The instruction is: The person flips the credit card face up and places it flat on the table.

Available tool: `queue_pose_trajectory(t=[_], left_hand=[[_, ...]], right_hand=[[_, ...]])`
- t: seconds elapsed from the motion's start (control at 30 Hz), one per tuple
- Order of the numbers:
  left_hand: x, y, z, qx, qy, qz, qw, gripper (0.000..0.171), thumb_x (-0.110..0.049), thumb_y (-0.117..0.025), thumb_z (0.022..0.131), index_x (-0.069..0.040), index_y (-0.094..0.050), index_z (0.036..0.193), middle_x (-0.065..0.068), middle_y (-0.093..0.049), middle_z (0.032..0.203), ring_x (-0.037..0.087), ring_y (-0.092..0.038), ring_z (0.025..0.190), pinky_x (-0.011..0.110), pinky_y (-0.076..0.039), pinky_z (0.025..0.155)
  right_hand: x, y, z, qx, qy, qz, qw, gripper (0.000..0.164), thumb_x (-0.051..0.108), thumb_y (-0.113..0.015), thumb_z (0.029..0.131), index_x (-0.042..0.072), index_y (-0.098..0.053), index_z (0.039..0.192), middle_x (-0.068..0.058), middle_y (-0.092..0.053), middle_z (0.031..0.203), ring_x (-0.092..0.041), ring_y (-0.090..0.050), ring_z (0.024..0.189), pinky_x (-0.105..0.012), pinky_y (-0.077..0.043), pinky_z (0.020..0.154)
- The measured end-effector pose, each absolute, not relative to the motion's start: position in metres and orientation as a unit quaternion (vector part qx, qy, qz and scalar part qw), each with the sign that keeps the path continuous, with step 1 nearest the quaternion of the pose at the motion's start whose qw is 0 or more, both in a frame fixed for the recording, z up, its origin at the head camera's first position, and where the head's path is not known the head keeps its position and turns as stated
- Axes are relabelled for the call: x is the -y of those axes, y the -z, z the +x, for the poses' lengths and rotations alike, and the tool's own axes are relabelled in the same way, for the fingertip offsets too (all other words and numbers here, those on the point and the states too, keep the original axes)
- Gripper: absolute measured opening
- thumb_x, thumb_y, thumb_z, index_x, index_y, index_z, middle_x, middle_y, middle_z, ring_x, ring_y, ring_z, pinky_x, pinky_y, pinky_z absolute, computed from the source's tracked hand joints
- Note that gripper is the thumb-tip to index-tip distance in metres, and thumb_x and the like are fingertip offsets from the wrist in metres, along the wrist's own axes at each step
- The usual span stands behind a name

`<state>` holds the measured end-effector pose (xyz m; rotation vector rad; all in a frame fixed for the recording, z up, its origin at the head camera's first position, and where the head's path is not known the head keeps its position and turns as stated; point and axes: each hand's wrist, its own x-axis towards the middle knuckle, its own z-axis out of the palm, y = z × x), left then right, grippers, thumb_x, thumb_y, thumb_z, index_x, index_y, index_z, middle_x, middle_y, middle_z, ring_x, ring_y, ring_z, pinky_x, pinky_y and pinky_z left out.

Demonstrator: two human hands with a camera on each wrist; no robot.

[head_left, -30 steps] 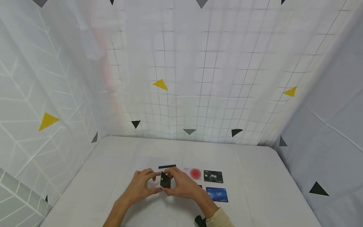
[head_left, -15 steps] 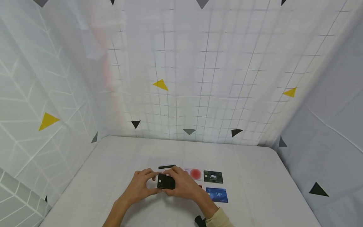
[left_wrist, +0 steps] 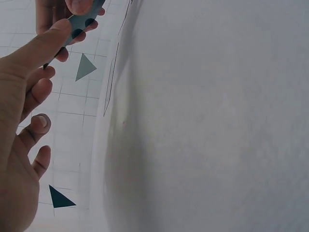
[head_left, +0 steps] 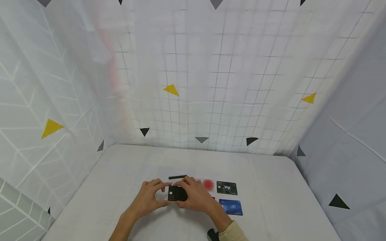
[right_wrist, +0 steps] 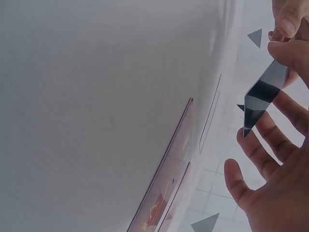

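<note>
A black VIP card (head_left: 177,193) with a small pale chip is held up over the white table, its printed face turned toward the head camera. My left hand (head_left: 147,197) pinches its left end with thumb and forefinger. On the other end, my right hand (head_left: 197,195) grips it and covers the right edge. In the left wrist view the card (left_wrist: 79,23) shows obliquely at the top, under the thumb. The right wrist view shows the card (right_wrist: 263,92) tilted between thumb and fingers, with glossy reflections.
Right of the hands lie a dark Vip card (head_left: 227,188), a blue VIP card (head_left: 231,207) and a white card with a red circle (head_left: 208,184). Behind the hands is a card with a black stripe (head_left: 177,177). A black object (head_left: 212,235) sits by the right sleeve.
The held card has turned from a steep angle to face the head camera, so its chip and VIP lettering now show. Both hands stay in nearly the same place.
</note>
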<state>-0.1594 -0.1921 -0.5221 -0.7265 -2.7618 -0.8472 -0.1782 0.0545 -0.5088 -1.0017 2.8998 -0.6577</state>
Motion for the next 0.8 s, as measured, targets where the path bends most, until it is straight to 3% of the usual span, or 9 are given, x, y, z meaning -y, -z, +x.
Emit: queue_pose_trajectory(t=[0.4,0.8], left_hand=[[0.1918,0.5186,-0.1579,0.926,0.275,-0.250,0.075,0.062,-0.048,-0.086,0.075,-0.026,-0.068,0.130,-0.006,-0.059,0.094,0.016,-0.054,0.085,0.045,-0.034,0.091],[0.1959,0.5202,-0.1585,0.932,0.254,-0.251,0.060,0.059,-0.046,-0.085,0.078,-0.026,-0.068,0.130,-0.010,-0.057,0.094,0.011,-0.053,0.084,0.044,-0.034,0.087]], right_hand=[[-0.0539,0.5154,-0.1795,-0.926,0.198,-0.320,-0.010,0.060,0.050,-0.080,0.079,0.035,-0.059,0.133,0.010,-0.053,0.114,-0.013,-0.053,0.105,-0.041,-0.045,0.089],[-0.0548,0.5151,-0.1796,-0.926,0.213,-0.308,0.035,0.056,0.043,-0.082,0.079,0.029,-0.063,0.129,0.009,-0.056,0.117,-0.012,-0.054,0.107,-0.039,-0.047,0.088]])
